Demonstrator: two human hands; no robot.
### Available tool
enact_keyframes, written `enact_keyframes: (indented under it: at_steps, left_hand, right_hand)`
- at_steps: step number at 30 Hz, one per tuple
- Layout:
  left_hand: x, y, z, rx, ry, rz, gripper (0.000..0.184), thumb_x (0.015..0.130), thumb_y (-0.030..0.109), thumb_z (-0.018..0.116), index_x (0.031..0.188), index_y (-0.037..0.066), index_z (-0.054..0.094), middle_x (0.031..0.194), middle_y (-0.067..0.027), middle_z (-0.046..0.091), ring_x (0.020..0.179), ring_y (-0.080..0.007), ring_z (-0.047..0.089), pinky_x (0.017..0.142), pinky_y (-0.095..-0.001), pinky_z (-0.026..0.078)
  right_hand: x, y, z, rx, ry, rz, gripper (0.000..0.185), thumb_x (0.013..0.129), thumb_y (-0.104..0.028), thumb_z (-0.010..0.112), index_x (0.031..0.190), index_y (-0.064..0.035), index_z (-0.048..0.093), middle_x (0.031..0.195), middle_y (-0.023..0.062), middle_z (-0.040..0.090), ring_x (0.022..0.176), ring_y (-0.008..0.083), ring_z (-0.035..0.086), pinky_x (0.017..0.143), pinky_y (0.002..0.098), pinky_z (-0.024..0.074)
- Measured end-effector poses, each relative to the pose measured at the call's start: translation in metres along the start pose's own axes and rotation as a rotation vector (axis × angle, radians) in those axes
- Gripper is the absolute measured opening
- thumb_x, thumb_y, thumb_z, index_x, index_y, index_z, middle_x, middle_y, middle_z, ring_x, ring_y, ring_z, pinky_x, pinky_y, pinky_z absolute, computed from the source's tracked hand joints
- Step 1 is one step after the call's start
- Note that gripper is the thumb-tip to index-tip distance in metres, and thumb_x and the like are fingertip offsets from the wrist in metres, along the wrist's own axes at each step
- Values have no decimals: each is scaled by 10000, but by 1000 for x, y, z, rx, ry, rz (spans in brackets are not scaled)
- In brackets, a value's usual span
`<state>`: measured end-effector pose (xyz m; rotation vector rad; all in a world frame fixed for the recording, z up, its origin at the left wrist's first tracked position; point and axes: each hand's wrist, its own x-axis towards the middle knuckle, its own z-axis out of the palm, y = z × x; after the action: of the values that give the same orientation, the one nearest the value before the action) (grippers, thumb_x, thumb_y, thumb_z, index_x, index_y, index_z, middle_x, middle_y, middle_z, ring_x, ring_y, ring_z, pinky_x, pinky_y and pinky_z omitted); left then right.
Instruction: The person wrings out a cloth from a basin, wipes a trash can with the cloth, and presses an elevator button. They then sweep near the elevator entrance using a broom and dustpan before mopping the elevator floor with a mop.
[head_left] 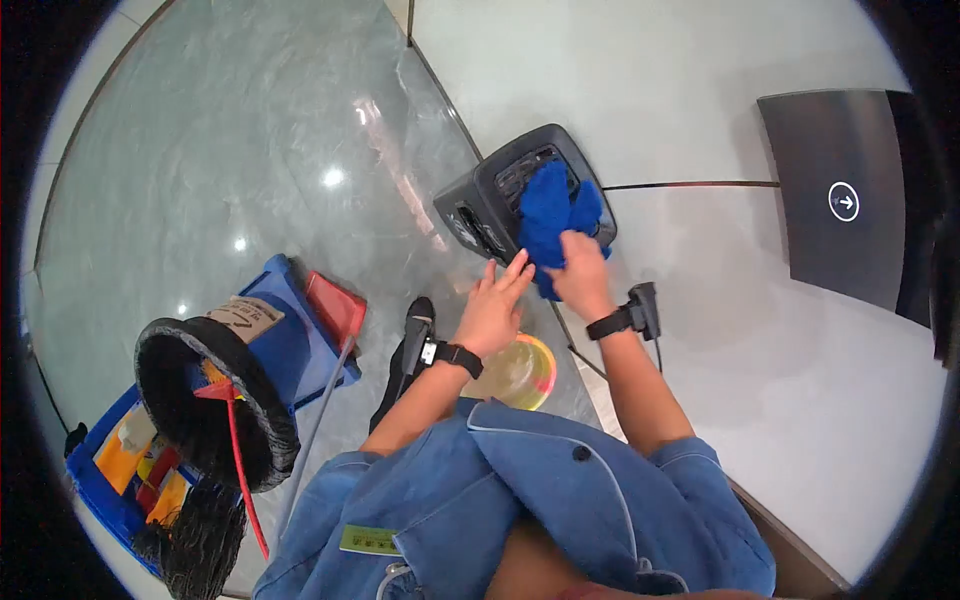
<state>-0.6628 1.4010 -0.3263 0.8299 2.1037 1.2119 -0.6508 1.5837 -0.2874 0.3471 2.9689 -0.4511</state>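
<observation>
A bright blue cloth (546, 212) lies bunched over the top of a black bin (556, 138) with a dark grille on its upper face. My right hand (582, 272) grips the near end of this cloth, fingers curled into it. Beside it, my left hand (490, 312) has its fingers stretched out and spread, the tips close to the bin's near edge; whether they touch it I cannot tell. Below my left hand stands a round basin (548, 368) with a yellow and pink rim, partly hidden by my wrist and jacket.
To the left is a blue cleaning cart (280, 340) with a black-lined bag opening (160, 400), a red-handled brush (238, 450) and a red dustpan (336, 308). A dark panel with an arrow sign (843, 201) stands at the right. Shiny grey tiles (280, 130) cover the floor.
</observation>
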Motion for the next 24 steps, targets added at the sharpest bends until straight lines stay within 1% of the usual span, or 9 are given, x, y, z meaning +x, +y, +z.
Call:
enact_keyframes:
  at_steps: [2, 5, 8, 11, 14, 15, 17, 21, 24]
  left_hand:
    - [-3, 5, -3, 98, -8, -37, 689, 722, 19, 584, 1373, 146, 398, 1525, 42, 199, 1299, -453, 299, 999, -534, 337]
    - [-2, 15, -12, 188, -28, -65, 701, 707, 6, 572, 1370, 159, 407, 1519, 70, 214, 1201, -421, 403, 955, -509, 379]
    - [-1, 15, -13, 199, -8, -46, 704, 697, -2, 562, 1365, 167, 420, 1513, 91, 224, 1110, -398, 458, 913, -489, 408]
    - [0, 13, -15, 191, -38, -59, 684, 703, 0, 557, 1355, 171, 437, 1509, 88, 239, 1103, -405, 463, 907, -488, 413]
    - [0, 9, -13, 202, -13, -26, 666, 705, 2, 558, 1341, 172, 458, 1501, 102, 262, 1080, -393, 475, 893, -479, 421]
    - [0, 9, -13, 204, -7, -26, 659, 705, 5, 559, 1335, 176, 469, 1494, 111, 274, 1071, -387, 480, 887, -477, 426]
    - [2, 10, -18, 263, -9, -18, 647, 704, 11, 563, 1321, 192, 491, 1484, 131, 292, 1052, -366, 491, 858, -474, 438]
    - [5, 9, -25, 241, 14, -32, 629, 702, 0, 550, 1303, 182, 504, 1479, 90, 314, 1023, -354, 495, 842, -449, 453]
    - [6, 2, -29, 301, 71, 7, 623, 694, 5, 561, 1289, 183, 518, 1470, 82, 334, 997, -348, 508, 822, -435, 462]
  right_hand:
    - [6, -13, 11, -7, 34, -52, 379, 644, -29, 652, 983, -55, 484, 947, 174, 531, 884, 386, 544, 719, 484, 458]
    - [44, -5, 12, -40, 125, 183, 327, 680, -13, 596, 980, -58, 474, 946, 198, 518, 858, 424, 554, 697, 519, 472]
    - [74, 10, 1, -70, 259, 442, 346, 731, -90, 636, 1030, -45, 469, 968, 209, 517, 874, 424, 563, 729, 502, 485]
    - [84, -15, -3, -27, 211, 379, 427, 739, -161, 681, 1088, -49, 461, 1028, 232, 502, 930, 430, 542, 751, 496, 484]
    - [67, -56, -1, -33, 95, 44, 487, 704, -177, 744, 1154, -99, 573, 1092, 239, 480, 1031, 417, 484, 863, 461, 438]
    - [69, -40, 11, 34, 172, 0, 416, 695, -147, 738, 1095, -155, 622, 1108, 228, 481, 1011, 418, 487, 825, 463, 463]
    - [83, 3, 17, 39, 272, 74, 385, 704, -111, 716, 1078, -138, 628, 1080, 217, 504, 980, 395, 513, 841, 443, 456]
    - [93, 8, 16, 30, 356, 195, 359, 705, -74, 695, 1058, -98, 627, 1016, 212, 515, 928, 400, 535, 829, 439, 455]
    - [65, -31, 17, 142, 161, 55, 361, 694, -106, 714, 1038, -54, 619, 984, 213, 507, 895, 395, 547, 775, 446, 468]
